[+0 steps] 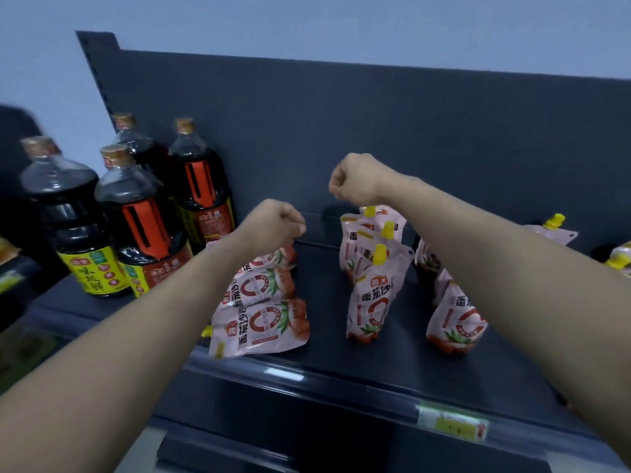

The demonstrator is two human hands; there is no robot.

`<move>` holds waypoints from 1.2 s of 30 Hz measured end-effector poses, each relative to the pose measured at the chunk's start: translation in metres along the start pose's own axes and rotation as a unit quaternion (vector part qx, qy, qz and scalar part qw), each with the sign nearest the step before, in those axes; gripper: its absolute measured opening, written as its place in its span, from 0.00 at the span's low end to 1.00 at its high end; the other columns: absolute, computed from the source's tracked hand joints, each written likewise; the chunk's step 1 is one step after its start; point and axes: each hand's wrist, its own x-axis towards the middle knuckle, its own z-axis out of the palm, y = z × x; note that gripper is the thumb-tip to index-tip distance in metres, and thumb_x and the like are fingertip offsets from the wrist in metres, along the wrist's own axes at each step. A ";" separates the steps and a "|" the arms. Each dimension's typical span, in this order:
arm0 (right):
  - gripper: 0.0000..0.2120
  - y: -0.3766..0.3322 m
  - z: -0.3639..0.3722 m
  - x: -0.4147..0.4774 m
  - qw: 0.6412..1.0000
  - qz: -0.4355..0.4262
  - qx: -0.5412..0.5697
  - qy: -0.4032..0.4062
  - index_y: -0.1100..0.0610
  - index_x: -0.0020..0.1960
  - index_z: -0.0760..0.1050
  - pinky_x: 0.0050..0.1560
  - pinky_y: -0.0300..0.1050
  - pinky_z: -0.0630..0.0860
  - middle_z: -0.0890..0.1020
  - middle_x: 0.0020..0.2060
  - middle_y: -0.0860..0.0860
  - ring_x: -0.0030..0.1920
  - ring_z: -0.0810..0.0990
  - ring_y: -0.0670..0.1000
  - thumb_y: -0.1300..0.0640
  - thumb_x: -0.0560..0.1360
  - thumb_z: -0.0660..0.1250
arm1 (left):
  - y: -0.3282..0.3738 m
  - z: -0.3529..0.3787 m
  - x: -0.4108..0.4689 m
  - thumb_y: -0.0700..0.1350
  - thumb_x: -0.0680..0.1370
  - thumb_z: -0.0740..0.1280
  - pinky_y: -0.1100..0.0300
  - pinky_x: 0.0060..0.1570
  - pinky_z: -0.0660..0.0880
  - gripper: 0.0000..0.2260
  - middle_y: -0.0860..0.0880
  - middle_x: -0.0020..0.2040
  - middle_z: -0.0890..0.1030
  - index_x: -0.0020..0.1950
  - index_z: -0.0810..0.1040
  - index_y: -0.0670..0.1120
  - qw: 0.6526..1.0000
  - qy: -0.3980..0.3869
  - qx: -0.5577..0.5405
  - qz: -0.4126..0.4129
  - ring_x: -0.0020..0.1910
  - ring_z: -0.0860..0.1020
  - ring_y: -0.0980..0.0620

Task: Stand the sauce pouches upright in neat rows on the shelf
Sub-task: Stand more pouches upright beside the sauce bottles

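Head view, right forearm hiding pouches

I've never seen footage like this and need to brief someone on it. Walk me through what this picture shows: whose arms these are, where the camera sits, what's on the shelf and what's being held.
There is no machine here: a person works with bare hands, and the single picture comes from a wide-angle camera worn on their head, looking forward and down.

The left hand is closed like a fist above a stack of pink sauce pouches lying on their sides. Whether it pinches one of them cannot be told. The right hand is also closed, just above the yellow cap of the rearmost pouch in an upright row; a grip there cannot be confirmed either.

More upright pouches stand to the right, partly behind the right forearm. Dark sauce bottles stand at the left. All rest on a dark shelf with a price tag on its front edge.
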 end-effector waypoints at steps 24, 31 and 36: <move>0.15 -0.088 0.156 0.149 0.932 -0.187 -0.185 -0.251 0.60 0.62 0.75 0.48 0.45 0.75 0.79 0.58 0.55 0.53 0.79 0.55 0.58 0.76 0.65 | -0.146 -0.011 0.041 0.42 0.79 0.60 0.55 0.54 0.70 0.17 0.37 0.65 0.73 0.67 0.67 0.36 0.941 0.106 0.153 -0.283 0.64 0.72 0.40; 0.17 -0.077 0.185 0.178 0.928 -0.135 -0.167 -0.304 0.61 0.62 0.74 0.48 0.45 0.74 0.79 0.57 0.55 0.51 0.78 0.54 0.52 0.77 0.65 | -0.161 -0.006 0.063 0.35 0.75 0.59 0.52 0.68 0.67 0.18 0.36 0.65 0.72 0.65 0.67 0.34 0.942 0.040 0.160 -0.292 0.64 0.71 0.40; 0.20 -0.078 0.194 0.190 0.934 -0.114 -0.116 -0.319 0.61 0.66 0.74 0.64 0.52 0.74 0.79 0.62 0.56 0.61 0.77 0.57 0.58 0.75 0.67 | -0.168 -0.012 0.076 0.35 0.76 0.62 0.57 0.63 0.68 0.23 0.37 0.68 0.67 0.69 0.61 0.36 0.943 0.042 0.163 -0.287 0.68 0.67 0.42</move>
